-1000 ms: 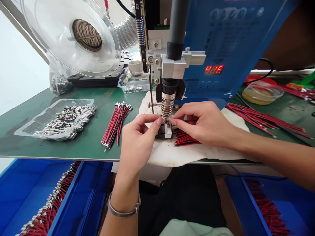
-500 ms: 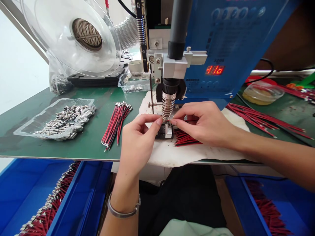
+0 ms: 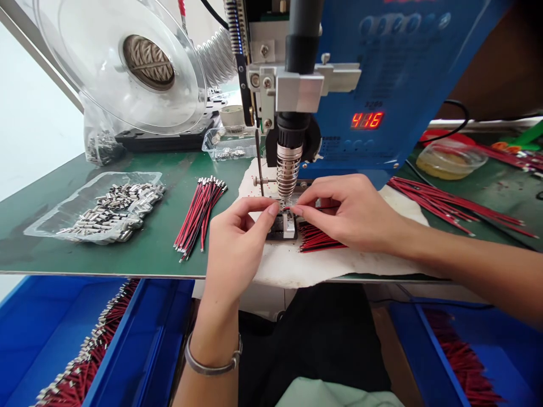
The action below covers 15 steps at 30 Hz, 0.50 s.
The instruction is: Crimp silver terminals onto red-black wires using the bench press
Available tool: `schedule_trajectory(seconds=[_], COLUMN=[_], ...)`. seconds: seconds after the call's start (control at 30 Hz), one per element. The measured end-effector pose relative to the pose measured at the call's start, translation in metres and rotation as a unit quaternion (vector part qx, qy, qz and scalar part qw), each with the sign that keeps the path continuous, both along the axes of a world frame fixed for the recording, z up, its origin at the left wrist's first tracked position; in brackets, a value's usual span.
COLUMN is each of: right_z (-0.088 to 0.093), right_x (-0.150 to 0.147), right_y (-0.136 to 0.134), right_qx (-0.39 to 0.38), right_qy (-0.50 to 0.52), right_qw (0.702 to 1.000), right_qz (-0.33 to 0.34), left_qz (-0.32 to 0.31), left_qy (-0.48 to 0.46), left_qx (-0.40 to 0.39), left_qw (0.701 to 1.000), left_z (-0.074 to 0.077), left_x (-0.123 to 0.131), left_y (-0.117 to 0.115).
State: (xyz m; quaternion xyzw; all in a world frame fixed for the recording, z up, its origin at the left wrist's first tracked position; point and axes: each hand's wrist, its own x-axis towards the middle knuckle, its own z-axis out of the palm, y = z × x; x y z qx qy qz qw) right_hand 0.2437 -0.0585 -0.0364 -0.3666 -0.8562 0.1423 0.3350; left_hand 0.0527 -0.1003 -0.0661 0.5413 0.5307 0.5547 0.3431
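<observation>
My left hand (image 3: pixel 241 237) is closed, thumb and forefinger pinched beside the small metal fixture (image 3: pixel 289 225) under the soldering head. What sits between these fingertips is too small to make out. Opposite it, my right hand (image 3: pixel 352 212) pinches a thin wire (image 3: pixel 326 207) close to its end, just right of the iron's tip. The soldering iron (image 3: pixel 289 169), with a coiled silver sleeve, points down between both hands. Below my right hand lies a bundle of red and black wires (image 3: pixel 320 237) on a white cloth (image 3: pixel 292 271).
A clear tray (image 3: pixel 40 229) of small silver cylinders stands left, beside a wire bundle with metal ends (image 3: pixel 199 217). Behind are a solder machine (image 3: pixel 382 68) and a clear reel (image 3: pixel 97 62). Blue bins (image 3: pixel 114 350) with wired parts sit below the table edge; more wires (image 3: pixel 458 206) lie right.
The soldering head has risen a little above the fixture. Both hands stay nearly where they were, still pinching by the tip. The red display now reads clearly as 416.
</observation>
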Motion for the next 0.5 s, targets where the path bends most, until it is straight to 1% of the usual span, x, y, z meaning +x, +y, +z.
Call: schedule_trajectory(seconds=[0.27,0.5], right_z=[0.0008,0.0039], right_x=[0.0021,0.0064], right_y=[0.0030,0.0059], right_qx=[0.030,0.082], right_qy=[-0.021,-0.048], right_qw=[0.999,0.994], right_qz=[0.013,0.059], left_qz=[-0.009,-0.015], left_qy=[-0.008,0.001], left_qx=[0.000,-0.003], left_qw=[1.000,1.000], left_z=[-0.0002,-0.0006], left_x=[-0.0010,0.0000], left_y=[-0.0007,-0.0004])
